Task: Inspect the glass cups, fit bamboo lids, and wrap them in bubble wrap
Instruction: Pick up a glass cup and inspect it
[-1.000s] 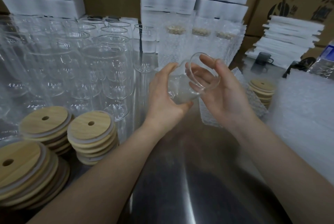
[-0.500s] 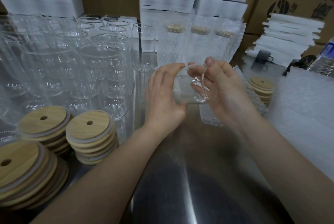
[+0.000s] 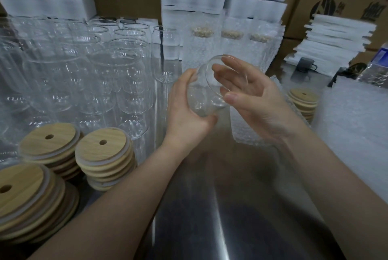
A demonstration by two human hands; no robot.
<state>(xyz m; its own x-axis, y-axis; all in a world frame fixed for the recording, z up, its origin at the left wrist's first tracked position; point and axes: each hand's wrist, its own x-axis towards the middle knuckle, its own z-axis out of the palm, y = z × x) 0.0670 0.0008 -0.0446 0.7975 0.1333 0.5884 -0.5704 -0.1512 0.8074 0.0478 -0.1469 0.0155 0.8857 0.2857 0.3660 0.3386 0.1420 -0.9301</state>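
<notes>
I'm seeing the left hand (image 3: 189, 110) gripping the base of the clear cylindrical glass cup (image 3: 206, 94), tilted in mid-air over the shiny steel table (image 3: 199, 207), the right hand (image 3: 254, 98) pinching its rim. I'd be rotating it slowly toward the light, hunting chips and cracks.
</notes>
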